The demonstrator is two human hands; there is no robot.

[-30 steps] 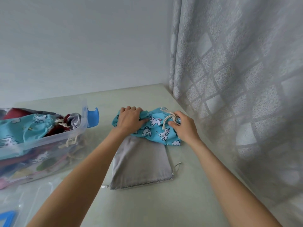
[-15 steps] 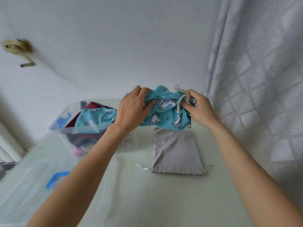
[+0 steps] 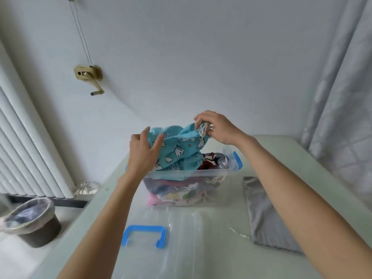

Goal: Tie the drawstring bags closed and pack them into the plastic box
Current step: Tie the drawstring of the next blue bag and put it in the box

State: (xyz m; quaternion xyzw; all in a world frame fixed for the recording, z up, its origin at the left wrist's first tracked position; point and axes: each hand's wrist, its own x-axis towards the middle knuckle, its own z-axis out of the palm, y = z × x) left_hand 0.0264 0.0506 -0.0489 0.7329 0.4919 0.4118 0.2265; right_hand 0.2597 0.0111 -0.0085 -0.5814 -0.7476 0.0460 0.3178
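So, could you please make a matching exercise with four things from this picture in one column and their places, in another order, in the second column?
Things:
1. blue unicorn-print bag
2. grey drawstring bag
3. box lid with blue handle
4. lined waste bin

Places:
A. on the floor, left of the table
B. flat on the table, in front of the plastic box
C. held over the box by the left hand and right hand
D. flat on the table, right of the box

Pairs: 1-C, 2-D, 3-B, 4-A
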